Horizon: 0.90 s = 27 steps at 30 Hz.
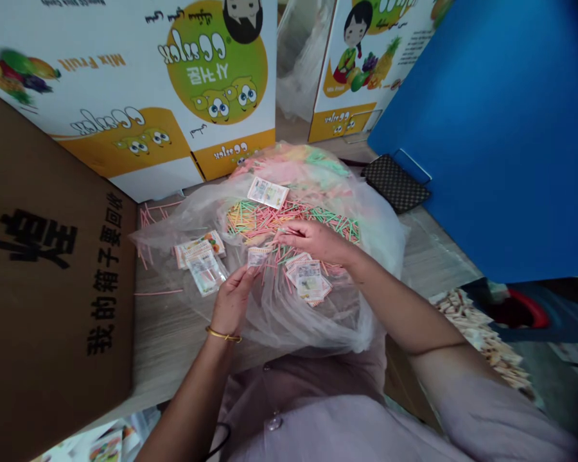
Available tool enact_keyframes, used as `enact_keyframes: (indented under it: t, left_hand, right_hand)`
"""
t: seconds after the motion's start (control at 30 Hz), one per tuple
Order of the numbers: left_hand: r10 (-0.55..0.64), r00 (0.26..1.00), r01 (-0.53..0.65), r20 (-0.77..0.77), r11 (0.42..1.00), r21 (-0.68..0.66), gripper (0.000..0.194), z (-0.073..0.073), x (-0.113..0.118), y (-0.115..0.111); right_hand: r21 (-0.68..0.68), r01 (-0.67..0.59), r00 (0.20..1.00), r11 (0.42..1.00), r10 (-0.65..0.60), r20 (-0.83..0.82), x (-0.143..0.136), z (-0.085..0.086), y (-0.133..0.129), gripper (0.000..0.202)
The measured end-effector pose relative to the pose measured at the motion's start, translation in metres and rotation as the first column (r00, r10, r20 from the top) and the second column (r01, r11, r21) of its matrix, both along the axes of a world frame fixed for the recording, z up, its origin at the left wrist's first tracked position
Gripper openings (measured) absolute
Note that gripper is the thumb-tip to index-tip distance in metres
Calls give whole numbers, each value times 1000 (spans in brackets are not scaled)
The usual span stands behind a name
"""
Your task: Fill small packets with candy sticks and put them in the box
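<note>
My left hand [230,300], a gold bangle at its wrist, pinches a small printed packet [257,257] by its lower edge. Close above it, my right hand [315,241] has its fingers pinched together on a few thin candy sticks [283,232], partly hidden by the fingers. Beneath both lies a large clear plastic bag [260,314], spread open around a heap of pink, green and yellow candy sticks [250,220]. Other packets lie on it: one at the back [268,192], a filled clear-fronted one [206,273] at left, and a small pile [311,282] below my right hand.
A brown carton [52,256] walls off the left. Printed white and yellow cartons [139,96] stand behind, with a blue panel [486,141] at right. A dark checked pouch [395,183] rests beside the bag. Loose pink sticks [158,292] lie on the grey tabletop [157,343].
</note>
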<state>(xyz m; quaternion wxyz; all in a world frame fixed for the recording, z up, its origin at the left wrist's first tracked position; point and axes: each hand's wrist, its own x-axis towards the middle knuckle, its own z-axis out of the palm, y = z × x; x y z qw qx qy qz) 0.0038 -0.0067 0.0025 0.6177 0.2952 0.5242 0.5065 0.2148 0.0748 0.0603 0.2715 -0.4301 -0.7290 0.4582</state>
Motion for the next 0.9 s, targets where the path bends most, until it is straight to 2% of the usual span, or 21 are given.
enact_keyframes:
  t: [0.13, 0.23, 0.4, 0.57, 0.67, 0.8, 0.9]
  left_hand:
    - [-13, 1000, 13, -21, 1000, 12, 29, -3, -3, -1]
    - [-31, 998, 32, -53, 999, 24, 34, -4, -4, -3]
    - [-125, 987, 129, -97, 991, 33, 41, -2, -3, -5]
    - [-215, 972, 223, -95, 972, 76, 37, 5, 2, -4]
    - [-271, 959, 279, -83, 955, 99, 41, 5, 7, -2]
    - [-270, 958, 278, -94, 956, 91, 44, 0, 11, -1]
    - [-238, 968, 244, -80, 968, 63, 44, -3, 11, -1]
  right_hand:
    - [275, -102, 961, 956, 22, 277, 2, 13, 2, 26]
    - [335, -207, 933, 919, 82, 351, 3, 14, 6, 18]
    - [272, -307, 894, 912, 178, 411, -3, 15, 6, 16]
    - [165, -242, 891, 956, 152, 427, -14, 22, 7, 21]
    - [148, -225, 906, 963, 151, 394, -22, 21, 8, 21]
    - [135, -191, 920, 972, 129, 370, -30, 16, 6, 25]
    - [80, -195, 943, 977, 165, 289, -26, 11, 7, 30]
